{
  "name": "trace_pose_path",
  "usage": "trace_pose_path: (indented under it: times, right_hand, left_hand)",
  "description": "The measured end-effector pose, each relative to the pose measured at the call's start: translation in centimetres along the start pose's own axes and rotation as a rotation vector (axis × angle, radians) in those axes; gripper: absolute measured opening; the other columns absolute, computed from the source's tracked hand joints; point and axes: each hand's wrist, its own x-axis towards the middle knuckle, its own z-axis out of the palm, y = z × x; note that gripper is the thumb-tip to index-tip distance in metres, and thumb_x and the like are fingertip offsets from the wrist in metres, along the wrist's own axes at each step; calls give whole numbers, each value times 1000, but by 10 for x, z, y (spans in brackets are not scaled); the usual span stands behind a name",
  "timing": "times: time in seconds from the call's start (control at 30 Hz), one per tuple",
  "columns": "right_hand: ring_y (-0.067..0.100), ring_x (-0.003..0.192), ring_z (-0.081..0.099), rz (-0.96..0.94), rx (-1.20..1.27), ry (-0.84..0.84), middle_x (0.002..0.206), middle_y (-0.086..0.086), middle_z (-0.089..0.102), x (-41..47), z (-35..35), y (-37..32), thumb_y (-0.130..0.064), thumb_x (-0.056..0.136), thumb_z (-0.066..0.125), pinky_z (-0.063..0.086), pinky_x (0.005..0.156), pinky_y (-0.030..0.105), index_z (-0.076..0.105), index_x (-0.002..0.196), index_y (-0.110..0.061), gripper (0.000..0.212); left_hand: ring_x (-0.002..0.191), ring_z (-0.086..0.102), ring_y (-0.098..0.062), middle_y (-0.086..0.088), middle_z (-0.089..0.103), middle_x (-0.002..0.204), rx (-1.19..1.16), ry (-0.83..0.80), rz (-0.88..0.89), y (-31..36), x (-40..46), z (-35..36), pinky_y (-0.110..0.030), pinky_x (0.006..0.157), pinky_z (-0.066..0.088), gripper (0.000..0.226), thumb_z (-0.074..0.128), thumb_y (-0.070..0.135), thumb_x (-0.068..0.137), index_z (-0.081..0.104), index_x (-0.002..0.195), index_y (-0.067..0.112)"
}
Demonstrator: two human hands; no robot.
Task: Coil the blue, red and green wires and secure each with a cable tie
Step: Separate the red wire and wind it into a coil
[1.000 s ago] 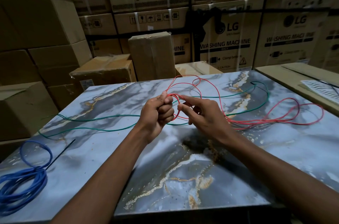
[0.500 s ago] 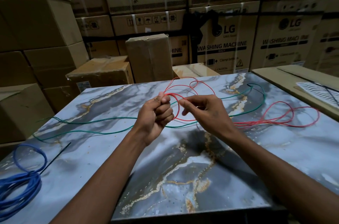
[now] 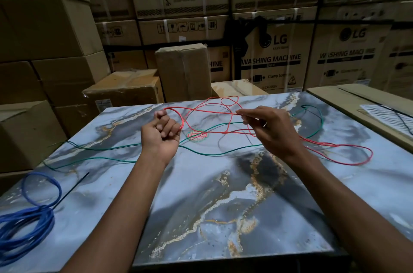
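**Hands draw apart along the red wire**

Since the earlier frame both hands have separated above the marble table (image 3: 223, 217). Left hand (image 3: 161, 136) is fisted around red wire (image 3: 201, 110) loops; right hand (image 3: 271, 129) pinches a strand. Green wire (image 3: 93, 147) lies loose beneath; blue wire (image 3: 26, 223) sits coiled at left.

i'm seeing a marble-patterned table (image 3: 223, 217) sitting under my view, with a round red and green sticker (image 3: 197, 135) lying on it. stacked cardboard boxes (image 3: 274, 53) are lining the back wall, some reading lg washing machine. a smaller taped box (image 3: 182, 71) is standing upright behind the table's far edge.
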Motion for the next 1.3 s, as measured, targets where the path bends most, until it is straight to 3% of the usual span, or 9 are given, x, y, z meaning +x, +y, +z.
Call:
trace_pose_path:
  times: [0.23,0.47,0.77,0.83,0.93,1.03,1.17,1.23,1.3]
  right_hand:
    - [23,68,65,-167,-226,-223,88,-3,71,-10,13,-21,-19,87,62,48,54,30,80,104,-28,26]
    - [23,82,63,-295,-103,-262,97,-3,65,-18,30,-42,-20,97,56,50,54,42,73,106,-24,19]
    - [23,78,63,-300,7,-33,100,2,67,-16,32,-46,-19,103,59,52,59,39,74,112,-14,19]
    - [20,78,63,-277,14,40,100,3,67,-15,31,-43,-17,102,60,53,62,36,75,113,-11,19]
    - [14,81,65,-223,36,142,97,3,70,-11,25,-38,-23,98,67,54,65,33,76,107,-10,18]
    - [1,70,54,-140,16,215,85,-3,70,-6,16,-30,-39,90,76,45,61,21,75,98,-14,26]
    - [1,53,43,-70,-66,148,61,-10,53,-3,5,-19,-62,79,75,40,52,25,70,85,-18,45]
    - [-4,54,42,-42,-122,31,60,-14,47,-3,0,-12,-57,77,79,39,52,24,69,84,-19,39]
    - [6,58,51,23,-208,-61,65,-13,48,-2,-3,-2,-37,80,85,37,59,25,71,86,-19,23]
  left_hand:
    - [44,50,-6,4,62,63,80,68,49,-8,-4,8,-18,45,43,28,43,21,105,57,84,11]
    - [71,73,-10,0,76,79,253,-10,44,-16,-8,10,-23,66,59,30,41,23,107,64,95,9]
    - [91,73,-22,-12,77,98,773,-190,133,-41,-19,9,-29,80,57,28,47,19,104,73,106,7]
    - [84,73,-25,-13,76,97,978,-270,219,-45,-22,9,-35,80,58,28,51,18,103,77,102,7]
    - [58,60,-27,-9,69,68,1153,-405,268,-50,-27,10,-34,59,50,33,48,15,104,76,88,10]
    - [49,34,-15,0,41,50,1082,-388,137,-54,-28,10,-24,51,31,43,44,20,106,73,73,16]
    - [47,19,-12,3,26,48,931,-378,-108,-49,-28,13,-27,50,16,46,42,21,102,55,59,15]
    - [44,16,-10,6,22,47,759,-362,-208,-42,-29,16,-27,48,13,39,46,24,95,48,57,18]
    - [44,9,-10,7,13,49,562,-329,-246,-34,-28,19,-26,47,9,35,48,26,90,47,56,19]
